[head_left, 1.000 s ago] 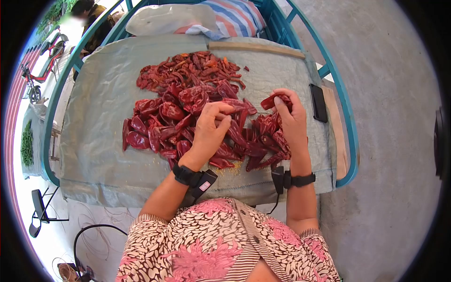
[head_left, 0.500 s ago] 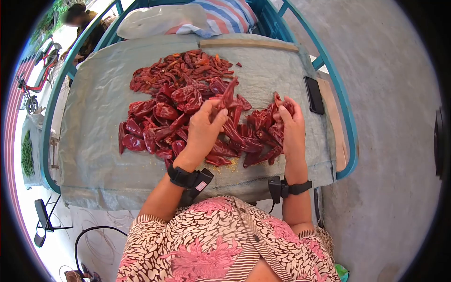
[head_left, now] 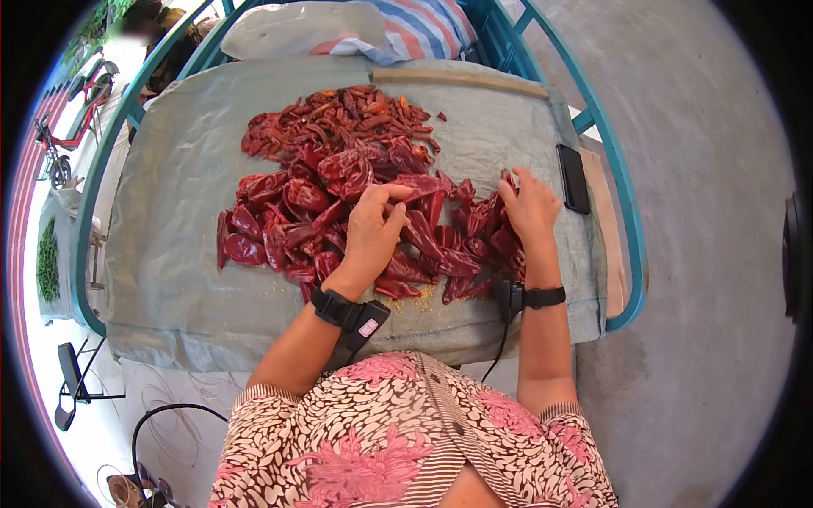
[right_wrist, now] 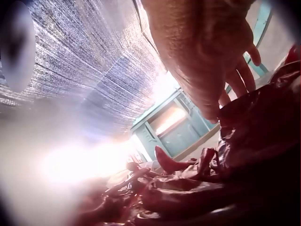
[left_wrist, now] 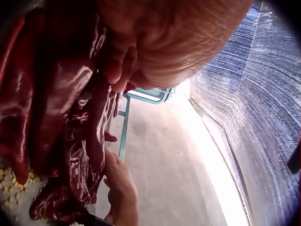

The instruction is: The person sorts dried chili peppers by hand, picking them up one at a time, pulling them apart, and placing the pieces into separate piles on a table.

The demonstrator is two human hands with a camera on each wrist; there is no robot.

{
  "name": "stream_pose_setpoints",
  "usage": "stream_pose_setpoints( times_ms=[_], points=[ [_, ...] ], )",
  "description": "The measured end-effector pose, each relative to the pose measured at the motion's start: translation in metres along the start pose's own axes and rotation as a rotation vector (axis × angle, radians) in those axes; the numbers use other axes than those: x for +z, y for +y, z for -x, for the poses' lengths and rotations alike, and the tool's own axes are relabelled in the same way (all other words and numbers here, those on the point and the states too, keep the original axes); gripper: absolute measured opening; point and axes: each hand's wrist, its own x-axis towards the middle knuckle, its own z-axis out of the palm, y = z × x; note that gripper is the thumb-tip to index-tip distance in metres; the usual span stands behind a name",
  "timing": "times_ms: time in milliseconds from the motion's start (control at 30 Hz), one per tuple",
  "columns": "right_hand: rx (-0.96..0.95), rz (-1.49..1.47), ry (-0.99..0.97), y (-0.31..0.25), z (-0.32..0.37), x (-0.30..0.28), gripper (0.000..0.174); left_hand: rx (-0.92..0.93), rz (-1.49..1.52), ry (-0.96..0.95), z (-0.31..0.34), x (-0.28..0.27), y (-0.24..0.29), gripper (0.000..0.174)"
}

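Observation:
Large glossy dried red peppers (head_left: 305,196) lie heaped on a grey-green woven sheet (head_left: 169,254). The left hand (head_left: 371,235) pinches one red pepper (head_left: 421,183) between thumb and fingers over the middle of the heap. At the heap's right end, the right hand (head_left: 533,210) rests on peppers, its fingers loosely extended. The left wrist view has the left hand (left_wrist: 174,37) above long shiny peppers (left_wrist: 61,94) and the right hand (left_wrist: 123,190) beyond. In the right wrist view the right hand (right_wrist: 207,52) has spread fingers touching a dark red pepper (right_wrist: 244,122).
Smaller shrivelled peppers (head_left: 339,118) lie behind the large ones. A black phone (head_left: 573,179) and wooden strip (head_left: 461,82) rest near the sheet's edges. Blue-green cart rails (head_left: 622,212) surround it, with a striped bag (head_left: 423,30) behind. Yellow seeds (head_left: 423,298) lie in front.
The left hand's pepper, raised upright half a second ago, now lies lower and points right. The right hand has let go of the piece it held, and its fingers have opened.

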Motion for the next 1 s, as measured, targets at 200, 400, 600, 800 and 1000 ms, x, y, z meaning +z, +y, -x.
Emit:
stream_pose_setpoints(
  times_ms=[200,400,600,800,1000],
  points=[
    [-0.094,-0.076,-0.089,-0.001,0.000,0.008,0.042,0.011,-0.023,0.038,-0.001,0.002,0.004,0.013],
    [-0.109,-0.339,-0.005,0.003,-0.001,0.015,0.031,-0.003,-0.059,0.025,-0.001,0.002,0.004,0.013],
    [-0.023,-0.796,0.006,-0.010,0.008,-0.008,0.029,0.064,-0.081,0.007,-0.001,-0.001,-0.005,0.014],
    [-0.084,-0.777,-0.075,-0.020,0.015,-0.046,0.040,0.024,-0.078,-0.001,0.000,-0.001,-0.001,0.014],
    [-0.207,-0.167,-0.105,0.002,0.034,-0.020,0.050,0.065,-0.064,0.012,-0.001,0.001,-0.008,0.014]
  ],
)
